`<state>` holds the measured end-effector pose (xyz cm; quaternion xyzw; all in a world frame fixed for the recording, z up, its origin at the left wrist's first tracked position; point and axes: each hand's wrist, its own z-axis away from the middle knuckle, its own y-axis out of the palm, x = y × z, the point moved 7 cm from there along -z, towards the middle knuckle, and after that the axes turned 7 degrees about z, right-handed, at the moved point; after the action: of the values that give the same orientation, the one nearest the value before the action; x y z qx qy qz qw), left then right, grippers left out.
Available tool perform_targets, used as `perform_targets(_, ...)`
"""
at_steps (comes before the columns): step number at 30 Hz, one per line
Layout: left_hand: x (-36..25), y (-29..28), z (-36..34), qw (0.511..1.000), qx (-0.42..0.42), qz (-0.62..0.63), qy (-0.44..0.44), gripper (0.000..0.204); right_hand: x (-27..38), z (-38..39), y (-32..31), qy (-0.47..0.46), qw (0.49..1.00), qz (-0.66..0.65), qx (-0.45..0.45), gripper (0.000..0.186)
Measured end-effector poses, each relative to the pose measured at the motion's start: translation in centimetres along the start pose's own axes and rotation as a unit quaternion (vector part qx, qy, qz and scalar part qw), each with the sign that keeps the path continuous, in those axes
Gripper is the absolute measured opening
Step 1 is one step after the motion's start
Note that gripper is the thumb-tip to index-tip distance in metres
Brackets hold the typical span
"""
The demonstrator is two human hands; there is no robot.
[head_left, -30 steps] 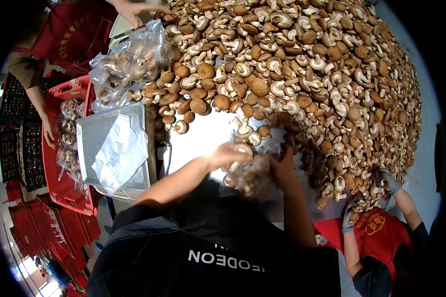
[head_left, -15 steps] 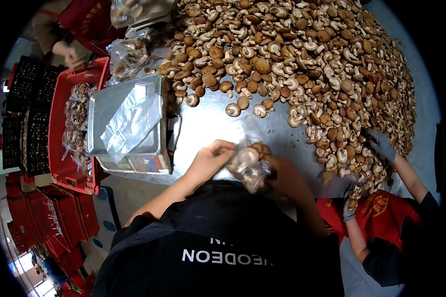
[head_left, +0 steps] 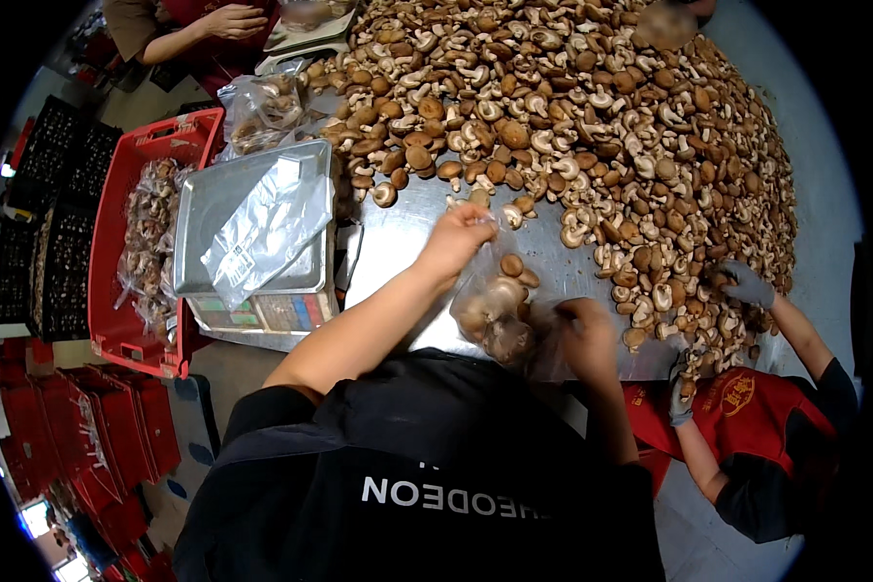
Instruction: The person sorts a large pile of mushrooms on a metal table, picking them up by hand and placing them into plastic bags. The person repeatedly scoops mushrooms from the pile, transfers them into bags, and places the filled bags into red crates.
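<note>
A clear plastic bag point(head_left: 496, 315) with several brown-capped mushrooms in it is in front of my body, at the near edge of the metal table point(head_left: 390, 254). My left hand point(head_left: 459, 240) is closed in a pinch on the bag's far edge, close to a few loose mushrooms. At the bag's right side, my right hand point(head_left: 589, 339) is closed on the thin plastic, its fingers partly blurred. A large heap of loose mushrooms point(head_left: 553, 136) covers the far and right parts of the table.
Left of my hands stands a scale point(head_left: 306, 267) with a flat empty bag point(head_left: 267, 233) on its pan. Beyond it, a red crate point(head_left: 116, 330) holds filled bags. A co-worker's gloved hands point(head_left: 747, 286) are among mushrooms at right; another person's hand point(head_left: 235, 21) shows at far left.
My left hand has moved away from me and my right hand slightly rightward, spreading the bag between them. The far-left person's hand has risen from the red crate.
</note>
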<state>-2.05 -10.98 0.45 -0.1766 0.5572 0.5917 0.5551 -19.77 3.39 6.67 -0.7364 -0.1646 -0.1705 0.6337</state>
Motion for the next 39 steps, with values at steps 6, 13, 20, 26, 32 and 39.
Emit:
perform_targets(6,-8.2,-2.0,8.0,0.996,0.061,-0.034,0.051,0.009,-6.7,2.8,-1.4,0.215,0.874,-0.388,-0.198,0.043)
perform_targets(13,-6.7,-0.5,9.0,0.965,0.115,-0.182,0.147,0.009,5.1,-3.5,4.1,-0.034,0.964,-0.240,-0.107,0.064)
perform_targets(20,-9.1,-0.1,9.8,0.881,0.100,-0.380,0.262,0.066,9.7,-7.7,6.8,-0.035,0.889,-0.456,-0.023,0.020)
perform_targets(26,-4.5,-4.7,5.8,0.887,0.042,-0.406,0.216,0.036,15.3,-9.4,5.9,-0.102,0.945,-0.304,0.072,0.019)
perform_targets(32,-16.2,-7.8,-0.8,0.829,-0.123,-0.419,0.348,0.021,12.8,-11.5,1.4,-0.058,0.954,-0.262,-0.134,0.025)
perform_targets(39,-23.5,-20.7,-9.5,0.879,-0.326,-0.145,0.315,0.022,2.7,-6.0,8.2,0.063,0.985,-0.163,-0.005,0.020)
